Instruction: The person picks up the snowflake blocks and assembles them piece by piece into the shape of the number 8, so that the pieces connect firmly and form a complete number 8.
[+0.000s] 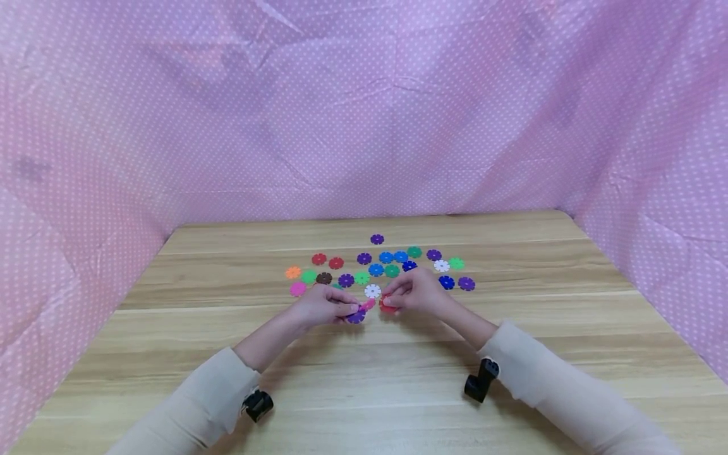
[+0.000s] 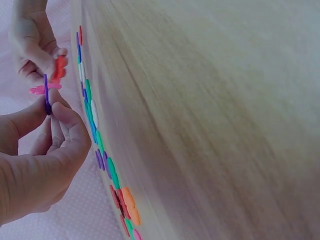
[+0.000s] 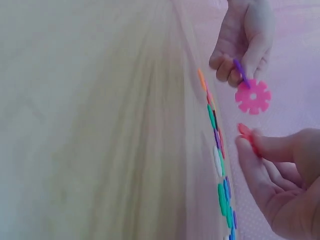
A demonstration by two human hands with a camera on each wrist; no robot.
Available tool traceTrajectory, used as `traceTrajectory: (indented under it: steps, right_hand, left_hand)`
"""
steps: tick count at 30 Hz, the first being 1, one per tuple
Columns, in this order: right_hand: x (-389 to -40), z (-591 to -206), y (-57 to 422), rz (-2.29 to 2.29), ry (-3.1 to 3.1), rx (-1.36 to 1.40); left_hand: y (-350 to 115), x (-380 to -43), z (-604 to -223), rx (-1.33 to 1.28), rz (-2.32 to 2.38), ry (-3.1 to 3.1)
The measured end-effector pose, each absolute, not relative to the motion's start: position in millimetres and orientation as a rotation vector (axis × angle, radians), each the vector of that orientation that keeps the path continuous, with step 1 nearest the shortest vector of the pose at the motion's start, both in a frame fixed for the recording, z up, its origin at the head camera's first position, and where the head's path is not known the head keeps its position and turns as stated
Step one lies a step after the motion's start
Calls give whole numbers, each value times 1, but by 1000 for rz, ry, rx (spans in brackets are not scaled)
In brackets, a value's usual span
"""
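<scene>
My left hand (image 1: pixel 323 306) pinches a purple notched disc (image 1: pixel 356 317) between thumb and fingers. A pink disc (image 3: pixel 244 101) is slotted crosswise into the purple one, as the right wrist view shows. To the right, my right hand (image 1: pixel 419 292) pinches a red disc (image 2: pixel 59 70) by its edge. A small gap separates the red disc from the pink one. Both hands are raised over the table, in front of a white disc (image 1: pixel 372 291) lying flat.
Several loose notched discs lie flat on the wooden table (image 1: pixel 364 392) beyond the hands, among them an orange disc (image 1: pixel 292 272), a brown disc (image 1: pixel 324 278) and a purple disc (image 1: pixel 466 284). Pink dotted cloth (image 1: pixel 364 126) hangs behind and along both sides.
</scene>
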State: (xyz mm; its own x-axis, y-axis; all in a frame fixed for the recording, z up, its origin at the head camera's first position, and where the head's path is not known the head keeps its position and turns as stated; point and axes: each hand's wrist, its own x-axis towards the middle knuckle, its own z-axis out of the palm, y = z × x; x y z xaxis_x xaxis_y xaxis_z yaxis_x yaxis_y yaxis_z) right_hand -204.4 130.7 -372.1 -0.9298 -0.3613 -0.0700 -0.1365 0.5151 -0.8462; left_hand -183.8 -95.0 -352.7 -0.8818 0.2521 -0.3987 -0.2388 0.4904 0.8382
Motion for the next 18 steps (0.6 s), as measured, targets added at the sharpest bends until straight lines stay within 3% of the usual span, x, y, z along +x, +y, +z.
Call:
traceTrajectory:
  steps: [6, 18]
  right_hand:
    - [-199, -369, 128, -1585, 2372, -202]
    - [-193, -369, 125, -1659, 2203, -207]
  left_hand:
    - [-92, -184, -354, -5, 1335, 2302]
    - [-89, -182, -356, 47, 1261, 2384]
